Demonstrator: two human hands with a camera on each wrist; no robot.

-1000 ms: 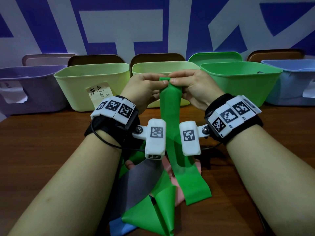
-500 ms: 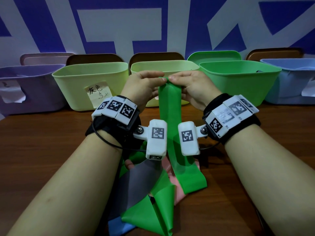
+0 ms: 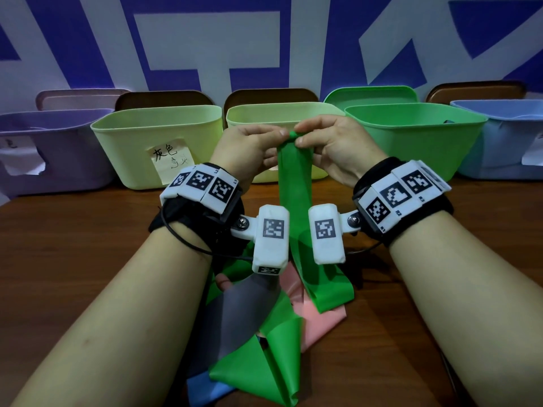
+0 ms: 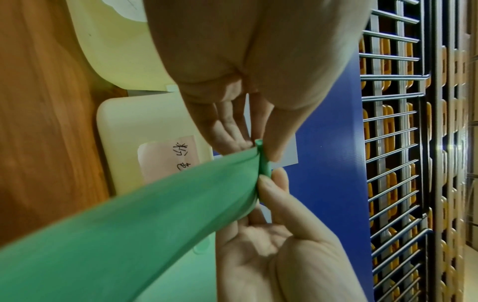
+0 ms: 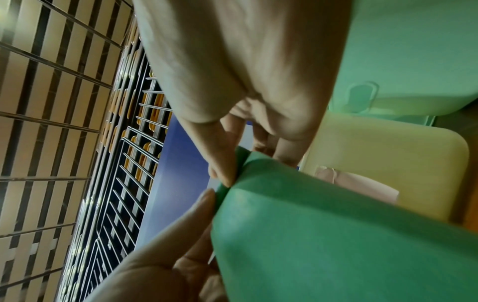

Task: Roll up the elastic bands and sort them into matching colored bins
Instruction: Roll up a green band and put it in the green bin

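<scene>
While both hands' fingers pinch its tightly rolled end, the smooth green band hangs flat.

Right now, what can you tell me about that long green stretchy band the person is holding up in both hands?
The long green stretchy band is a flat, thin, smooth strip, rubbery in look. Its top end is wound into a small tight roll, pinched between the left hand and the right hand, in front of the row of plastic bins. From there it hangs down between the wrists; its lower end rests on a pile of pink, grey, blue and green bands on the brown wooden table.
</scene>
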